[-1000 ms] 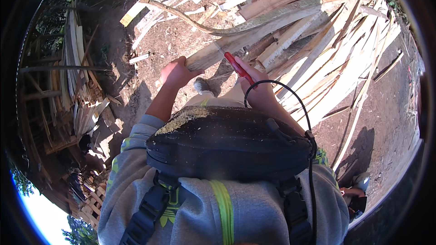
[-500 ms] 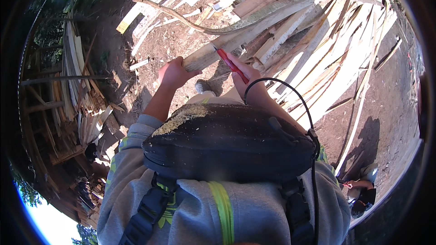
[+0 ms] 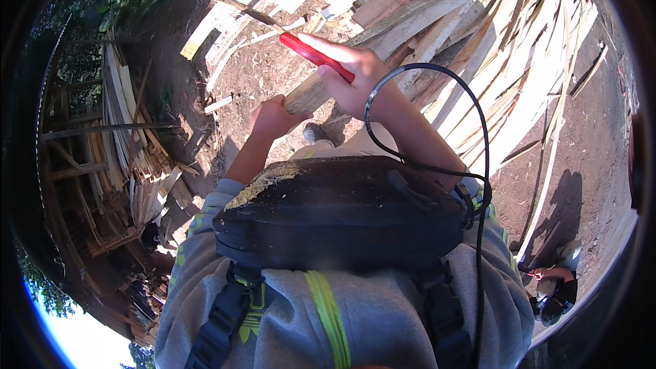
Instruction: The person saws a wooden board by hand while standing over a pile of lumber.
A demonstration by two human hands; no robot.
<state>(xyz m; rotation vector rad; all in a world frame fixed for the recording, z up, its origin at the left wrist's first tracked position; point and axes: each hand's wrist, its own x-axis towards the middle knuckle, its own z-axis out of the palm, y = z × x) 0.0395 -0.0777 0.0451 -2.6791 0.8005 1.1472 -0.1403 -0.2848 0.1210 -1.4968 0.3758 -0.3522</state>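
Observation:
My left hand [image 3: 270, 120] is closed around the near end of a long, pale wooden board [image 3: 307, 94]. The board runs up and to the right, passing behind my right hand, toward a pile of cut wood. Above the board, my right hand [image 3: 355, 75] grips a red-handled tool [image 3: 314, 56], its fingers wrapped along the handle. The handle points up and to the left; its working end cannot be made out against the wood and soil. Beyond it lies a thin, dark strip of wood [image 3: 246, 9].
A large heap of slats and offcuts [image 3: 478, 75] spreads ahead and right. More strips lean on a wooden rack [image 3: 109, 126] at left. A black bag [image 3: 342, 212] sits at my chest, with a black cable [image 3: 484, 130] looping by my right arm. Another person [image 3: 557, 287] is at lower right.
My right hand has lifted up and to the left with the red-handled tool, away from the board, and the cable loop has risen with it. My left hand stays on the board.

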